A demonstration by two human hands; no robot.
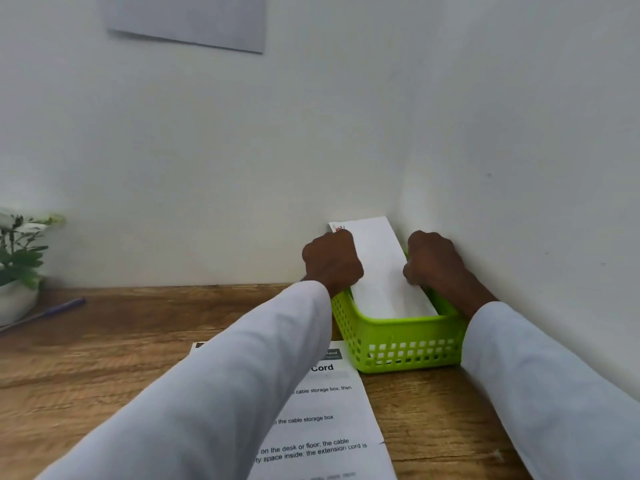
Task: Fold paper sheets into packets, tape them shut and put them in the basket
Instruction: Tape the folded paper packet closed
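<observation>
A folded white paper packet (379, 268) leans in the green plastic basket (405, 344), its lower end inside and its upper end tilted toward the wall corner. My left hand (332, 261) grips the packet's left edge with curled fingers. My right hand (431, 263) holds the packet's right edge, fingers curled, close to the right wall. Both arms wear white sleeves. A flat printed sheet (322, 420) lies on the wooden desk (121, 344) in front of the basket, partly hidden under my left forearm.
The basket stands in the desk's back right corner against two white walls. A potted plant (19, 258) and a blue pen (45, 313) are at the far left. A paper sheet (187, 19) hangs on the wall above.
</observation>
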